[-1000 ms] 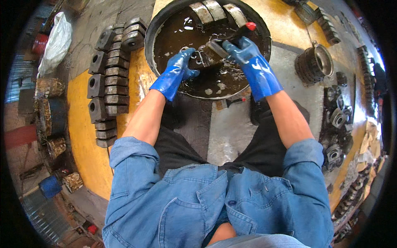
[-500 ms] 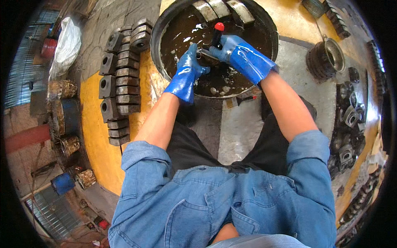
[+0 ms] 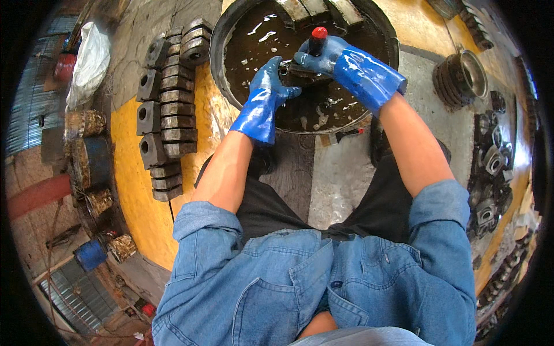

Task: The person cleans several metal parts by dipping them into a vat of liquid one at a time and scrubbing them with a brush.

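Observation:
Both my hands wear blue rubber gloves above a round basin (image 3: pixel 219 78) of dark, oily liquid. My right hand (image 3: pixel 326 55) is closed round a brush (image 3: pixel 318 39) with a black handle and a red tip; its bristle end is hidden below the hand. My left hand (image 3: pixel 270 81) grips the left end of a dark metal block (image 3: pixel 303 74), thumb and fingers on either side. A round hole shows in the block near the fingers. The block's lower part is hard to make out against the liquid. Several metal blocks (image 3: pixel 316 8) lean at the basin's far side.
Rows of metal blocks (image 3: pixel 178 104) stand left of the basin. A similar red-tipped brush (image 3: pixel 349 134) lies on the floor near the basin's front rim. To the right are a ribbed metal cylinder (image 3: pixel 459 79) and several dark metal parts (image 3: pixel 493 161). A white sack (image 3: pixel 89 63) sits far left.
The basin and the blocks inside it appear slightly further right and higher in view. My right hand, with the brush, has shifted right. My left hand keeps its grip on the block.

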Motion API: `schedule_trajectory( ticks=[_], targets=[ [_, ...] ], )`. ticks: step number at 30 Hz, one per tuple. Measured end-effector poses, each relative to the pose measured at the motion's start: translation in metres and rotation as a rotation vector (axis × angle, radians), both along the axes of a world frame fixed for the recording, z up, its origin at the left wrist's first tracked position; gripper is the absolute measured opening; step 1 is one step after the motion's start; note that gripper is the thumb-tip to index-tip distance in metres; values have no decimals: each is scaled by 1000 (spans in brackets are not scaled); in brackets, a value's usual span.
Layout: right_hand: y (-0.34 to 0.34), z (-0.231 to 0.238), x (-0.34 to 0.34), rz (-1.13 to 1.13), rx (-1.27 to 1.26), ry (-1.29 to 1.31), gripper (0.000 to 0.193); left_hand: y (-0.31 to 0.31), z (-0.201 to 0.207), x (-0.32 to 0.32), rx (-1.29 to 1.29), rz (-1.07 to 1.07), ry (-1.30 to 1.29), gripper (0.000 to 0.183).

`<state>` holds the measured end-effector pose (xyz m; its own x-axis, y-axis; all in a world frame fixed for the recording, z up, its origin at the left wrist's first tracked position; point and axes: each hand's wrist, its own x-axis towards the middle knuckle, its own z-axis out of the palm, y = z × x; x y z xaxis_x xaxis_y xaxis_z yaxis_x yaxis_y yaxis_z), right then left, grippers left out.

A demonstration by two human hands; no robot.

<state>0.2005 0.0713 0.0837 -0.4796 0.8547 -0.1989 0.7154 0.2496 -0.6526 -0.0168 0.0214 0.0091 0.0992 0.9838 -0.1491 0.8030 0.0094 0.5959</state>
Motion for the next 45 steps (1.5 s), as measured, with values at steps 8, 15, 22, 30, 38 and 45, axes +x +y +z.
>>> schedule_trajectory(
  ticks=[8, 15, 22, 30, 38, 45],
  targets=[
    [-14, 0, 2, 55, 34, 178, 32, 5, -14, -3, 38, -16, -92, 110],
    [-7, -27, -6, -278, -36, 355, 35, 6, -7, -1, -15, -24, -128, 106],
    [-15, -60, -4, -201, 266, 378, 28, 16, -13, -2, -28, -47, -117, 105],
    [-42, -54, -14, -87, 449, 342, 26, 18, -10, -5, -132, -41, -53, 103],
    [-55, -59, -13, 110, 600, 509, 31, 28, -52, -13, -25, 22, -214, 84],
    [-66, -43, -25, 274, 768, 263, 44, 34, -57, -27, -131, 196, -627, 75]
  ],
)
